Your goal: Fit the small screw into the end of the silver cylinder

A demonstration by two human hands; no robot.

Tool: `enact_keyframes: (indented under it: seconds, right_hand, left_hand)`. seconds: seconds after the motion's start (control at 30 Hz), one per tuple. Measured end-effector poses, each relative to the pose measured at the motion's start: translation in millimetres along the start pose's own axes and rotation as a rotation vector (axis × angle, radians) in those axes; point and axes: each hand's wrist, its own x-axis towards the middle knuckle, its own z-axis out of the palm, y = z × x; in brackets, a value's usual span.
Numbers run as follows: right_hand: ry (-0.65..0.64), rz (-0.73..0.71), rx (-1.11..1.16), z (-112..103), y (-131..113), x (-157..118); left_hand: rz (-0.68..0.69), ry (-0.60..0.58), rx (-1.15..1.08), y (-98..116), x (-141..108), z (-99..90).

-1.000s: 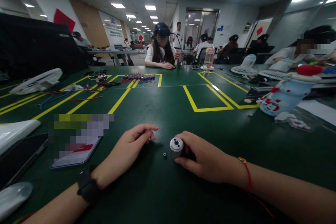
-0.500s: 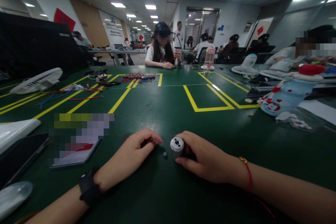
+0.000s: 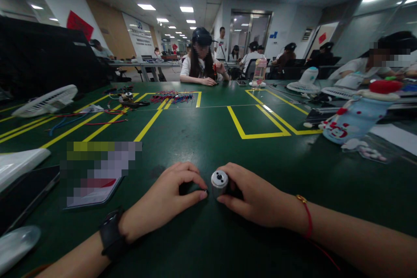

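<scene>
From my remote station I see the left hand (image 3: 176,191), a black watch (image 3: 112,234) on its wrist, arched low over a green table (image 3: 189,134), with thumb and forefinger tips about a small metal piece (image 3: 205,191). The tips hide most of this piece, so I cannot tell whether they clamp it or only touch it. Just beside it, to my right, a metal cylinder (image 3: 219,183) stands upright, dark holes showing in its pale top face. The right hand (image 3: 252,195) is clamped around its side, thumb on the side nearer me and fingers on the far side; a red cord bracelet (image 3: 308,219) circles that wrist. Left of the hands I note a phone (image 3: 93,197), lying flat. Farther off are a heap of wires (image 3: 176,97), yellow tape (image 3: 265,136) and a blue bottle (image 3: 356,117); a co-worker (image 3: 200,67) sits opposite.
</scene>
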Motion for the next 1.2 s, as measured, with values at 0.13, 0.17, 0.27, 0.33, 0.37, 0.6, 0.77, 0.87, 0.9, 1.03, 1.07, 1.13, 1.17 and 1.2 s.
enact_keyframes:
  seconds: [0.13,0.17,0.27,0.33,0.37,0.6,0.77,0.87,0.9,1.03,1.07,1.13,1.17,1.2]
  right_hand:
    - [0.001,-0.011,-0.005,0,0,1]
    - [-0.001,-0.013,-0.008,0,0,1]
    - [-0.004,-0.020,-0.017,0,0,1]
    - [0.007,-0.027,-0.019,0,0,2]
    - [0.014,-0.033,-0.016,0,-1,2]
    - [0.022,-0.048,-0.020,1,-1,2]
    - [0.016,-0.046,-0.036,1,0,2]
    - [0.014,-0.040,-0.032,1,0,1]
    - [0.012,-0.040,-0.028,1,0,1]
    - [0.002,-0.038,-0.024,1,0,1]
    - [0.004,-0.035,-0.029,0,0,1]
    - [-0.002,-0.025,-0.033,0,0,2]
    - [-0.001,-0.024,-0.035,0,0,2]
    - [-0.004,-0.021,-0.037,0,-1,1]
  left_hand:
    - [-0.008,0.087,-0.128,8,2,-3.7]
    - [-0.010,0.126,-0.150,11,3,-4.3]
    - [0.005,0.211,-0.177,20,4,-4.2]
    - [0.024,0.227,-0.184,25,5,-2.6]
    - [0.029,0.225,-0.185,26,5,-1.7]
    - [0.053,0.182,-0.135,26,9,1.9]
    - [0.040,0.139,-0.110,31,8,1.3]
    - [0.010,0.133,-0.153,33,6,0.4]
    - [0.001,0.141,-0.175,32,5,0.1]
    - [-0.088,0.171,-0.250,20,5,-0.4]
    - [-0.124,0.178,-0.269,16,5,-0.2]
    - [-0.209,0.185,-0.323,7,6,0.5]
    - [-0.238,0.205,-0.342,3,6,1.0]
    - [-0.262,0.220,-0.362,-1,7,1.5]
